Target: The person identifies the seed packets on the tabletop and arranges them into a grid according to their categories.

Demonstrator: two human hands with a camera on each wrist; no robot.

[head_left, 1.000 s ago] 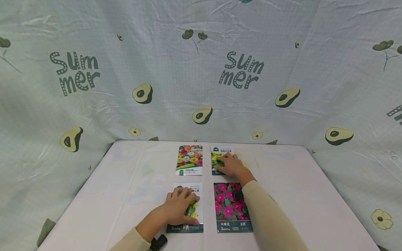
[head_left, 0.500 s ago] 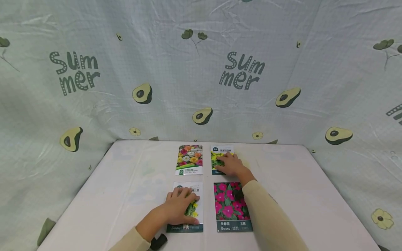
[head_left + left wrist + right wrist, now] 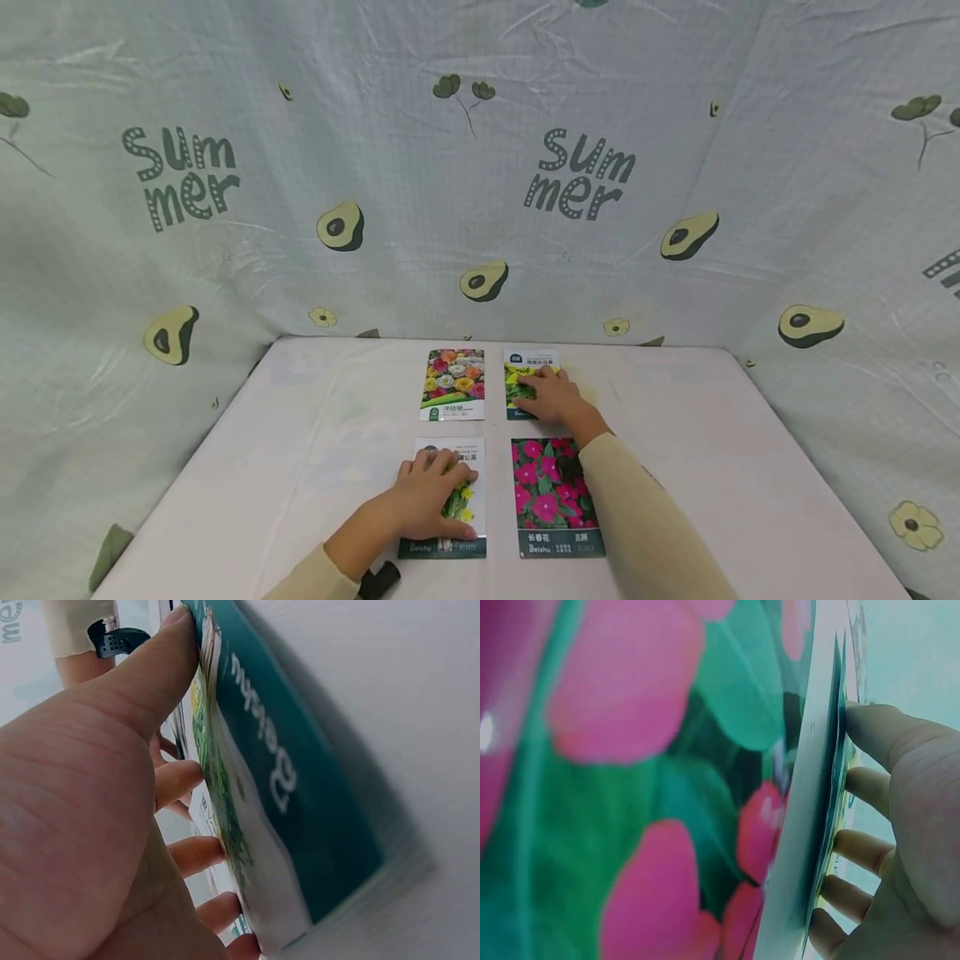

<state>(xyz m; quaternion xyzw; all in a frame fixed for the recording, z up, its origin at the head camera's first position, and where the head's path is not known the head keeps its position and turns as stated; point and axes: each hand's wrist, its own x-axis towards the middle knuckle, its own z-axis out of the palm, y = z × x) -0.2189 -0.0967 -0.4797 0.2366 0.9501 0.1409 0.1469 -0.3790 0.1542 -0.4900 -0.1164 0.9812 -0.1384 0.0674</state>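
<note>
My left hand (image 3: 431, 497) rests spread on the near-left seed packet (image 3: 471, 450), a white one with yellow flowers and a dark green bottom band. In the left wrist view its thumb and fingertips touch the packet's face (image 3: 300, 787). Farther off, my right hand (image 3: 553, 395) lies with fingers spread on the far-right seed packet (image 3: 517, 357), white-topped with yellow flowers, and covers much of it. The right wrist view has those fingertips (image 3: 864, 851) against that packet. Under the right forearm is a pink-flowered packet (image 3: 545, 492), partly hidden by the sleeve.
A packet with multicoloured blooms (image 3: 453, 379) lies at the far left of the two-by-two layout. All rest on a white-covered table (image 3: 315, 467). Behind it hangs a pale curtain (image 3: 420, 175) printed with avocados and lettering. A black wrist device (image 3: 380, 579) sits by the left wrist.
</note>
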